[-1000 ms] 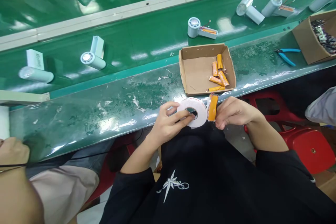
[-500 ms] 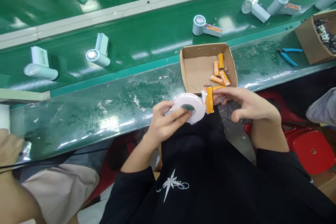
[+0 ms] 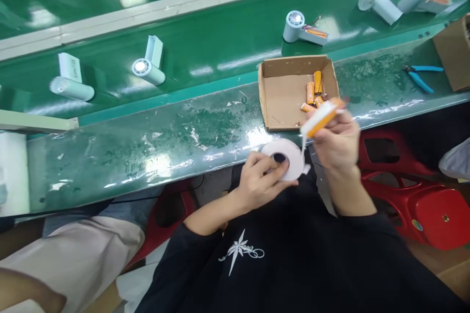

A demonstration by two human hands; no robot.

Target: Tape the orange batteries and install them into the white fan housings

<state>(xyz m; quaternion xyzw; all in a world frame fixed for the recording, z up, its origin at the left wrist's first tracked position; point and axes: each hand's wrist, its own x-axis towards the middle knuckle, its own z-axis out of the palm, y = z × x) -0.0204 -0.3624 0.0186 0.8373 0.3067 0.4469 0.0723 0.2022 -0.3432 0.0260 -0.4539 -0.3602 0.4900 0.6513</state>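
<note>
With the left hand (image 3: 262,181) gripping the tape roll (image 3: 286,156) and the right hand (image 3: 336,139) pinching the orange battery (image 3: 323,116), the stretched strip could tear or stick crooked.

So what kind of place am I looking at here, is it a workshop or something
Most likely a factory assembly line. A green conveyor belt carries part-built white handheld devices, a cardboard box holds orange battery cells, and the right hand holds one cell beside a white tape roll.
</note>
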